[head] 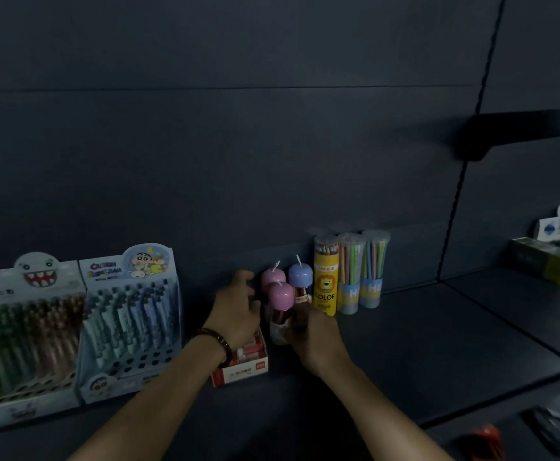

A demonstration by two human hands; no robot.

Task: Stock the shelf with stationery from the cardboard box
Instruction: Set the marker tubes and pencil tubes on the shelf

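The scene is dim and murky, with the dark shelf (438,344) and wall swallowing detail. Both hands are motion-blurred, packaging print is soft, and wide-angle distortion bends lines near the edges.

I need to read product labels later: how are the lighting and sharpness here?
Head view: dim overall, dark shelf swallows detail; yellow lion-print pencil tube legible; left hand and right hand slightly motion-blurred; wide-angle edges bend the shelf lines.

Bare dark shelf (438,344) is lying open right of the pencil tubes (352,274); pen display boxes (72,327) are crowding the left.
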